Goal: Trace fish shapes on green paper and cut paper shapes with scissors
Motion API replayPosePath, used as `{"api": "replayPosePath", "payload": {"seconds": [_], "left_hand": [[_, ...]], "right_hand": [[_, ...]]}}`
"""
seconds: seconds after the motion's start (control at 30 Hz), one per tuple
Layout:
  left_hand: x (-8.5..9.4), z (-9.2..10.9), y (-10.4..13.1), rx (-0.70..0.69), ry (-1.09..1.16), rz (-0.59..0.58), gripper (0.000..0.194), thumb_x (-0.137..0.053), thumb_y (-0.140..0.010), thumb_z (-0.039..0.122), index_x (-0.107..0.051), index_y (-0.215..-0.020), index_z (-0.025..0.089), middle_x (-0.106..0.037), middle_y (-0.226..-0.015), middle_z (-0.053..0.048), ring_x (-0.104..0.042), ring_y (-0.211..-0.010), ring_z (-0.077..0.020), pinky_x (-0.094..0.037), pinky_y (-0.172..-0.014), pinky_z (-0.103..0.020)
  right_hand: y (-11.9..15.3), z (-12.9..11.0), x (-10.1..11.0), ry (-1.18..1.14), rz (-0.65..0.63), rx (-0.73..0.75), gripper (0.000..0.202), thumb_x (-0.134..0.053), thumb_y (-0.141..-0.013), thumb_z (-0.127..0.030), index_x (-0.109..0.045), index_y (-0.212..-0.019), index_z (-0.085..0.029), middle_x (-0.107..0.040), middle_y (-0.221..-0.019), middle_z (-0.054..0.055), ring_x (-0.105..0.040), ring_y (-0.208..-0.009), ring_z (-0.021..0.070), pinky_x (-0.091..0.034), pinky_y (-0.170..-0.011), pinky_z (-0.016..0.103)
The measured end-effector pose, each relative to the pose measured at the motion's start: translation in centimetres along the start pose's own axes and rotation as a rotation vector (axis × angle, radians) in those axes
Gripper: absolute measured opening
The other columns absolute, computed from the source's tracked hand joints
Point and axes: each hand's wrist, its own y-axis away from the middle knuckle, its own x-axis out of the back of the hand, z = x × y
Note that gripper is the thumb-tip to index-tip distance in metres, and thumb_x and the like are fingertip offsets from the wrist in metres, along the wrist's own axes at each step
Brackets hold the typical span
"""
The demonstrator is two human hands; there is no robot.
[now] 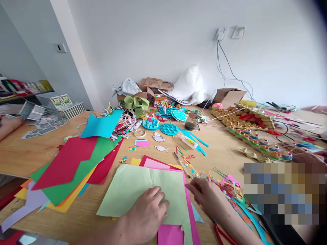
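A large pale green sheet [135, 180] lies on a stack of coloured paper, with a magenta sheet [170, 234] showing beneath it. My left hand [149, 212] rests on the green sheet, fingers curled and slightly apart, nothing held. Just past the sheet's right edge is my right hand [201, 192], its fingers bent and close together beside the magenta border; whatever may be between the fingertips is too small to make out. A pen [182, 165] lies beyond that hand, and red-handled scissors [220, 233] lie below its forearm.
Red and green sheets [68, 160] pile up at left. A glue bottle [189, 141], a glass jar [192, 119] and blue discs [169, 129] stand or lie farther back. Paper scraps [237, 194] lie at right. Other people's hands show at the far left [9, 126] and right [308, 160].
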Motion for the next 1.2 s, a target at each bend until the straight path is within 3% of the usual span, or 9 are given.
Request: {"api": "replayPosePath", "payload": {"seconds": [0.17, 0.27, 0.33, 0.5, 0.7, 0.87, 1.0, 1.1, 1.2], "left_hand": [[-1.8, -0.7, -0.7, -0.055, -0.087, -0.060, 0.014, -0.062, -0.084, 0.025, -0.061, -0.073, 0.017, -0.058, -0.072, -0.003, -0.054, -0.076, -0.0194, -0.044, -0.066, -0.033], [-2.6, -1.1, -0.7, -0.051, -0.095, -0.015, 0.016, -0.065, -0.081, 0.025, -0.058, -0.069, 0.017, -0.055, -0.072, -0.002, -0.053, -0.074, -0.0191, -0.042, -0.064, -0.032], [-2.7, -1.2, -0.7, -0.034, -0.066, -0.004, 0.016, -0.064, -0.082, 0.025, -0.057, -0.069, 0.018, -0.054, -0.074, -0.002, -0.052, -0.075, -0.0185, -0.042, -0.065, -0.033], [-2.3, -1.5, -0.6, -0.032, -0.027, -0.014, 0.014, -0.060, -0.084, 0.020, -0.056, -0.071, 0.017, -0.054, -0.077, -0.003, -0.051, -0.078, -0.0189, -0.041, -0.067, -0.033], [-1.6, -1.6, -0.6, -0.043, 0.005, -0.059, 0.012, -0.058, -0.086, 0.021, -0.059, -0.075, 0.016, -0.056, -0.081, -0.005, -0.053, -0.080, -0.0198, -0.045, -0.071, -0.035], [-0.6, -1.4, -0.4, -0.058, 0.003, -0.152, 0.009, -0.056, -0.086, 0.019, -0.060, -0.079, 0.015, -0.058, -0.085, -0.006, -0.055, -0.085, -0.0213, -0.048, -0.075, -0.037], [0.5, -1.5, 0.3, -0.097, 0.040, -0.180, 0.007, -0.059, -0.085, 0.020, -0.063, -0.088, 0.014, -0.061, -0.095, -0.008, -0.056, -0.098, -0.0239, -0.049, -0.085, -0.039], [1.0, -1.3, 1.1, -0.087, 0.088, -0.070, 0.012, -0.053, -0.087, 0.015, -0.064, -0.091, 0.015, -0.063, -0.097, -0.009, -0.056, -0.103, -0.0235, -0.049, -0.089, -0.040], [0.9, -0.5, 2.0, 0.012, 0.179, 0.141, 0.018, -0.047, -0.090, 0.012, -0.064, -0.085, 0.016, -0.064, -0.089, -0.007, -0.059, -0.091, -0.0197, -0.052, -0.081, -0.035]], "right_hand": [[-7.7, -3.0, 0.6, 0.223, 0.210, 0.334, 0.020, -0.046, -0.091, -0.019, -0.060, -0.077, -0.020, -0.068, -0.081, 0.006, -0.064, -0.070, 0.0175, -0.041, -0.060, 0.025], [-12.5, -3.9, -0.9, 0.285, 0.257, 0.344, 0.005, -0.058, -0.085, -0.016, -0.062, -0.083, -0.017, -0.066, -0.093, 0.014, -0.062, -0.090, 0.0260, -0.044, -0.072, 0.032], [-14.4, -3.8, -1.9, 0.323, 0.272, 0.317, 0.006, -0.059, -0.085, -0.015, -0.063, -0.080, -0.015, -0.065, -0.094, 0.018, -0.059, -0.093, 0.0292, -0.045, -0.074, 0.036], [-15.6, -2.4, -3.0, 0.382, 0.267, 0.235, 0.019, -0.054, -0.092, -0.030, -0.062, -0.098, -0.015, -0.063, -0.103, 0.008, -0.059, -0.093, 0.0192, -0.049, -0.081, 0.037], [-15.9, -2.4, -2.3, 0.354, 0.248, 0.279, 0.024, -0.051, -0.094, -0.028, -0.064, -0.084, -0.010, -0.065, -0.092, 0.013, -0.058, -0.096, 0.0226, -0.043, -0.080, 0.031], [-13.1, -2.9, -0.8, 0.320, 0.311, 0.363, 0.026, -0.040, -0.096, -0.017, -0.063, -0.087, -0.009, -0.064, -0.093, 0.012, -0.055, -0.096, 0.0200, -0.039, -0.083, 0.028], [-6.6, -2.2, -0.5, 0.305, 0.356, 0.382, 0.024, -0.041, -0.094, -0.015, -0.063, -0.084, -0.013, -0.062, -0.090, 0.012, -0.054, -0.089, 0.0208, -0.041, -0.079, 0.031], [-0.5, -1.3, -1.1, 0.292, 0.370, 0.464, 0.024, -0.041, -0.094, -0.016, -0.062, -0.083, -0.015, -0.062, -0.087, 0.011, -0.053, -0.083, 0.0214, -0.041, -0.075, 0.033], [4.3, -0.6, -2.1, 0.316, 0.337, 0.523, 0.022, -0.042, -0.092, -0.011, -0.061, -0.083, -0.016, -0.062, -0.087, 0.010, -0.051, -0.079, 0.0207, -0.039, -0.071, 0.033]]}}
